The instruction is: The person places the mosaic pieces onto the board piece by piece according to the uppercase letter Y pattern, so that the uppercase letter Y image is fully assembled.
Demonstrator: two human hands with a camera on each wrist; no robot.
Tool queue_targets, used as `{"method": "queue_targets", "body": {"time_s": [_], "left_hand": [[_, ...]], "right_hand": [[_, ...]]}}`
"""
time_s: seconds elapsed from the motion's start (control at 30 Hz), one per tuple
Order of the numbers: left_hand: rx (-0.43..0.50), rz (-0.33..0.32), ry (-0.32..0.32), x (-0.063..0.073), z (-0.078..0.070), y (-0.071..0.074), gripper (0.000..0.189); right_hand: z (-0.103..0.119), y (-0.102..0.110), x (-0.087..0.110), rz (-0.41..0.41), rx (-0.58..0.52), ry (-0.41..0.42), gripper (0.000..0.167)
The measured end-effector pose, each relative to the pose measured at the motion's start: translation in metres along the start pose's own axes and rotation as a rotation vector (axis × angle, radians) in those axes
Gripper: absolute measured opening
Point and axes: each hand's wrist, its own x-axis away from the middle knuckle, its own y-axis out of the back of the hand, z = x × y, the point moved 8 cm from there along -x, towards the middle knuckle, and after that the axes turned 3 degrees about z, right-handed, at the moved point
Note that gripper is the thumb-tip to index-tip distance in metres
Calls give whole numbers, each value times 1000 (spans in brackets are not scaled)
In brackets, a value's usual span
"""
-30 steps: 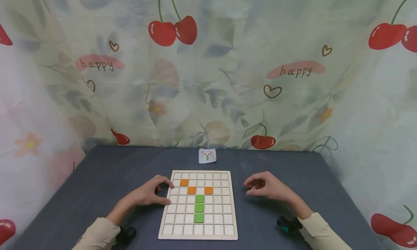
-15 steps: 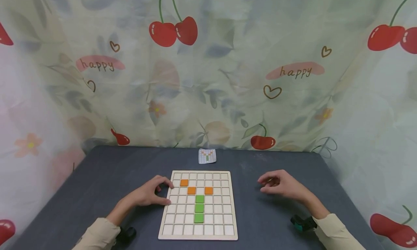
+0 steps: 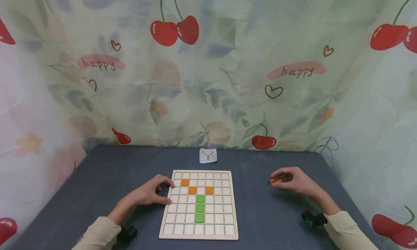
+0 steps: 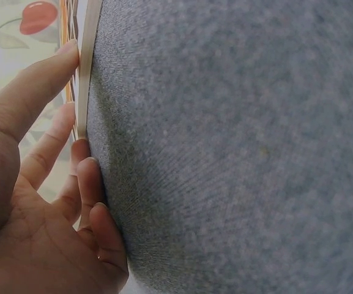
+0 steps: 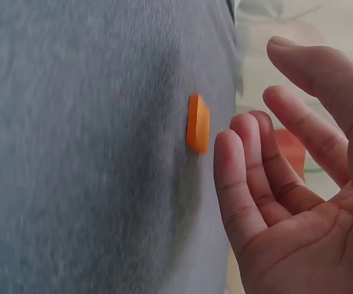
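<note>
On the left edge of the white grid board [image 3: 169,229], the thumb and fingertips of my left hand [image 3: 148,191] rest, spread apart; the left wrist view shows them along the pale board edge [image 4: 85,73]. The board carries several square tiles, among them an orange tile [image 3: 185,182] and a green tile [image 3: 200,207]. My right hand [image 3: 294,180] hovers right of the board. A loose orange tile [image 3: 273,181] shows by its fingertips. In the right wrist view this orange tile [image 5: 197,124] appears against the dark cloth, apart from the fingers, which are loosely bent with the thumb [image 5: 311,67] held away.
A small card [image 3: 208,155] with a printed coloured grid pattern lies behind the board at the table's far edge. The dark cloth-covered table [image 3: 254,221] extends on both sides. A patterned curtain [image 3: 221,79] hangs around the back and sides.
My right hand has moved right, away from the board, and the loose orange tile has come into view by its fingertips. The left hand and the board tiles stay as they were.
</note>
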Motion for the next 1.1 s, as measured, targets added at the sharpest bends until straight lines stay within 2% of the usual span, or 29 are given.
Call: {"method": "queue_targets", "body": {"time_s": [0.3,0.63,1.1], "left_hand": [[-16,-8,11,0,1,0,41],[-21,-13,13,0,2,0,41],[-16,-5,14,0,1,0,41]], "right_hand": [[-15,10,4,-23,26,-45,39],[-17,9,3,-22,115,10,48],[-24,8,-2,-61,236,5,42]]}}
